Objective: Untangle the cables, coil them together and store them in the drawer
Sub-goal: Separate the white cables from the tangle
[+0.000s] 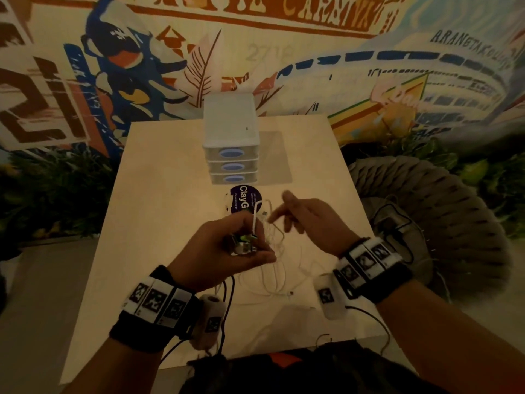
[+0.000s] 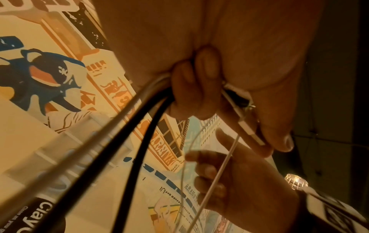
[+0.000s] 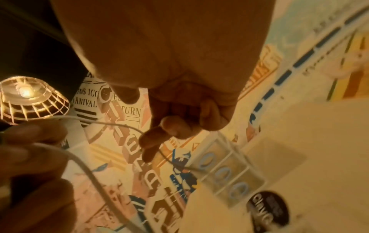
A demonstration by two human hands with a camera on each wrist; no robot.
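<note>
Nearest, the left hand grips bunched cables above the surface; the right hand pinches one thin, limp strand. Light, floppy stuff, probably best held near the plugs.

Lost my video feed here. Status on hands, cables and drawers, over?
Left hand grips bunched cables. Right hand hooks one thin white strand. Drawer unit shut, nothing blocking.

L hand grips cable bundle; R hand pinches strand; drawers behind.
</note>
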